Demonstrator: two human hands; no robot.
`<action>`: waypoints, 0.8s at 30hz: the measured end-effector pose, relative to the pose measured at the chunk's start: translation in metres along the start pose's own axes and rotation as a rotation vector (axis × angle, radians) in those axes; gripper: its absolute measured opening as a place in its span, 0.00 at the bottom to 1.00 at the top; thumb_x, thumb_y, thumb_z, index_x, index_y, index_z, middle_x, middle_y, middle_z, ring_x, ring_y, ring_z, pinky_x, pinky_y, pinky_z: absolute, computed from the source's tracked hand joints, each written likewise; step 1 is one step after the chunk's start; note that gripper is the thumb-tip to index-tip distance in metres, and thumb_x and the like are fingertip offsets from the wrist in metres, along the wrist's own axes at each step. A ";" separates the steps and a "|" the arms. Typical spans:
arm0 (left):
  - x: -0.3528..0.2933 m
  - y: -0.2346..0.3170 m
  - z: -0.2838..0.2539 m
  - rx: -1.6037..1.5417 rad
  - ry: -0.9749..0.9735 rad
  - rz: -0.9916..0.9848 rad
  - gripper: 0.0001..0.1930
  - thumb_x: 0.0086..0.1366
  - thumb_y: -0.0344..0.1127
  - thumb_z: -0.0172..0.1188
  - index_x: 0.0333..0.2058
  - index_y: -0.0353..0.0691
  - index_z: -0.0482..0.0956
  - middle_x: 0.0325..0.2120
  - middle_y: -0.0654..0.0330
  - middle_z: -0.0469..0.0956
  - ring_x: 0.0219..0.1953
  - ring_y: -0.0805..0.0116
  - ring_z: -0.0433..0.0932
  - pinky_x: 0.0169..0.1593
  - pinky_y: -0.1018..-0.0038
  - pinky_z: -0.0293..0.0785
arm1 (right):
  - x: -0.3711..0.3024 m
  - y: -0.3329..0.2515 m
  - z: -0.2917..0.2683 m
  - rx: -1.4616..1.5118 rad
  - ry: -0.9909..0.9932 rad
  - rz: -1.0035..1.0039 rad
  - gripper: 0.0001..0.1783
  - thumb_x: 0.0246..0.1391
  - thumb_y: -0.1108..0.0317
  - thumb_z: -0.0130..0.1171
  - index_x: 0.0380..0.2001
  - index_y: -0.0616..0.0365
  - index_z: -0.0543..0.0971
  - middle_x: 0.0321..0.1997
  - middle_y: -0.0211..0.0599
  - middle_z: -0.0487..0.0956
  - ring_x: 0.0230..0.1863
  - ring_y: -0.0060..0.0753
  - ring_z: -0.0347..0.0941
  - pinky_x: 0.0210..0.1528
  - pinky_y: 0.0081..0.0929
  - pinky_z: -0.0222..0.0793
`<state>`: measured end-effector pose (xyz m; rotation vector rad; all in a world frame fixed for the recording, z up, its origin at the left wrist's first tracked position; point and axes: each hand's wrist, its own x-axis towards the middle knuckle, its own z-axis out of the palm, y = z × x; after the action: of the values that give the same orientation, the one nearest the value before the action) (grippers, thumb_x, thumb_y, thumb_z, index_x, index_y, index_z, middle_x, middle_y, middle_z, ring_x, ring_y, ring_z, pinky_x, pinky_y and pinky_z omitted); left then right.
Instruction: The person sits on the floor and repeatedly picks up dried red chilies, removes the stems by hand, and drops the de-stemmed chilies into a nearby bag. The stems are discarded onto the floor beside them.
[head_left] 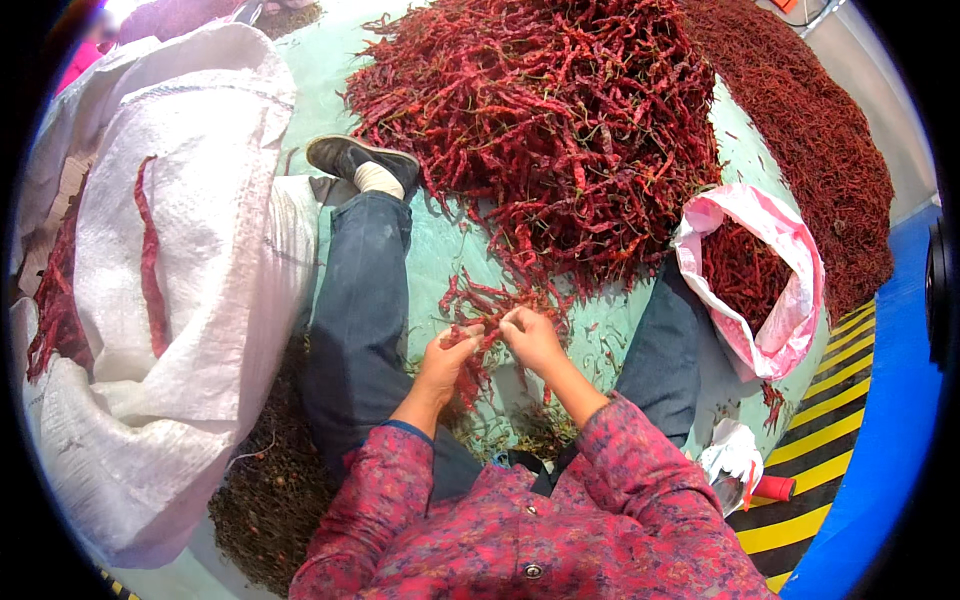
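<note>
Between my legs, my left hand (442, 362) and my right hand (533, 340) are close together, fingertips nearly meeting. Both are closed in a pinch on a dried red chili pepper, partly covered by the fingers. Loose dried chili peppers (500, 296) lie just beyond and beneath the hands on the pale green sheet (440, 262). They run up to a large heap of dried chili peppers (545, 130) past my legs.
A big white woven sack (200, 190) with chilies stands left; a pink-and-white bag (806, 325) of chilies sits right. Brownish stems (270, 490) lie lower left. A darker chili heap (800, 130) fills the far right, beside yellow-black stripes (825, 400). A white cloth (732, 450) lies near right.
</note>
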<state>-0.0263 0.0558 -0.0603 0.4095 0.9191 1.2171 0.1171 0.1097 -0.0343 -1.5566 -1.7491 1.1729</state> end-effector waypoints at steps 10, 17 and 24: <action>-0.007 0.000 0.003 0.194 -0.131 0.045 0.07 0.53 0.28 0.53 0.32 0.36 0.69 0.26 0.67 0.69 0.28 0.80 0.67 0.33 0.84 0.63 | -0.033 -0.012 0.006 0.219 -0.060 -0.064 0.04 0.44 0.75 0.50 0.23 0.66 0.72 0.20 0.27 0.71 0.23 0.17 0.65 0.26 0.17 0.61; -0.012 0.006 0.007 0.154 -0.175 0.032 0.06 0.52 0.28 0.53 0.31 0.37 0.69 0.22 0.68 0.69 0.24 0.81 0.66 0.30 0.83 0.63 | -0.026 -0.007 0.014 0.626 -0.105 0.407 0.08 0.49 0.68 0.46 0.21 0.59 0.69 0.18 0.27 0.68 0.18 0.17 0.61 0.19 0.15 0.59; -0.006 0.006 0.000 -0.202 0.047 0.077 0.10 0.52 0.27 0.52 0.35 0.36 0.68 0.23 0.64 0.70 0.24 0.77 0.68 0.30 0.81 0.65 | -0.024 0.013 0.005 0.126 -0.455 0.282 0.16 0.47 0.59 0.50 0.17 0.61 0.72 0.15 0.28 0.70 0.19 0.17 0.63 0.18 0.21 0.59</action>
<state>-0.0302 0.0527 -0.0534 0.2583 0.8171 1.3811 0.1246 0.0847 -0.0435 -1.5841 -1.7118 1.8596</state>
